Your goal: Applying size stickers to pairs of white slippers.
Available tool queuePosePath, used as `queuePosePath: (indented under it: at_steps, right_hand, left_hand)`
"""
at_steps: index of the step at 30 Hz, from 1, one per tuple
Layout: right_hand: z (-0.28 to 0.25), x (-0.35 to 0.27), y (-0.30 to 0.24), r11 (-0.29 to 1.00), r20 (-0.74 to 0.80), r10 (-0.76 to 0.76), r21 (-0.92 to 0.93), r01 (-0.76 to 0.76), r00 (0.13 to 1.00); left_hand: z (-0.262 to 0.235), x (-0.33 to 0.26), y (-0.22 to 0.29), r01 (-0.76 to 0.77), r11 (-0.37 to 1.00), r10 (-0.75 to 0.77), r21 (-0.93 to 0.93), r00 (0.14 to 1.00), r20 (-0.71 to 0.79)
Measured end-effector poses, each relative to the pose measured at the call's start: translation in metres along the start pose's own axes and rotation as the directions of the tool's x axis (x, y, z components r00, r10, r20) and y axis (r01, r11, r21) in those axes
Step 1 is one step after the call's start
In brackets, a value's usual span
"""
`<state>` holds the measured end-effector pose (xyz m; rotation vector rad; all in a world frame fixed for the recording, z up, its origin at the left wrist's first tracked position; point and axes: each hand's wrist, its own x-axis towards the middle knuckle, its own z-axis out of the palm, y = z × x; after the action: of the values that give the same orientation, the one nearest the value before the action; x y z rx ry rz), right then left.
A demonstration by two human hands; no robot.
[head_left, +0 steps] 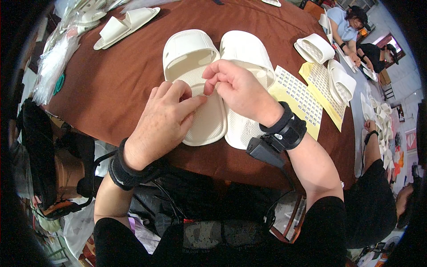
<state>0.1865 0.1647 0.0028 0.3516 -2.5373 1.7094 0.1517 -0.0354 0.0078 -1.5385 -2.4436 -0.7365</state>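
Observation:
Two white slide slippers lie side by side on the brown cloth, straps at the far end. Over the left slipper, my left hand is closed, its thumb and forefinger tips pressed together. My right hand reaches across the right slipper, its fingers curled into a pinch close to the left fingertips. Whatever sits between the fingers is too small to make out. To the right of my right hand lies a yellow sheet of small printed stickers.
Another yellow sticker sheet lies partly under white slippers at the right. A pair of slippers rests at the far left, beside clear plastic bags and green-handled scissors. Other people work at a grey table on the right.

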Motion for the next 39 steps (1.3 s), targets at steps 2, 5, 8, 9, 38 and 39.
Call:
queuePosePath:
  at_steps: [2,5,8,9,38,39]
  right_hand:
    - [0.0,-0.001,0.0,0.994,-0.012,-0.005,-0.106,0.003,1.0]
    - [0.001,0.0,0.001,0.981,-0.054,-0.019,-0.196,0.008,0.998]
    - [0.003,0.0,0.002,0.992,-0.102,-0.062,-0.117,0.05,0.993]
    - [0.003,-0.001,0.002,0.996,-0.118,-0.076,-0.057,0.07,0.99]
    - [-0.061,0.021,-0.035,0.932,-0.395,-0.297,-0.319,0.173,0.869]
    - [-0.069,0.026,-0.03,0.886,-0.35,-0.253,-0.458,0.071,0.902]
  left_hand:
    - [0.001,0.0,0.0,-0.008,1.0,0.009,0.015,1.0,-0.004]
    - [0.002,-0.001,0.0,-0.014,1.0,0.014,0.024,1.0,-0.01]
    - [0.002,-0.001,0.0,-0.006,1.0,0.006,0.003,1.0,-0.024]
    - [0.002,0.0,0.0,-0.009,1.0,0.009,0.004,1.0,-0.023]
    - [-0.042,0.027,-0.049,0.002,0.968,-0.046,-0.252,0.985,-0.168]
    - [-0.041,0.035,-0.059,-0.014,0.96,-0.055,-0.279,0.97,-0.238]
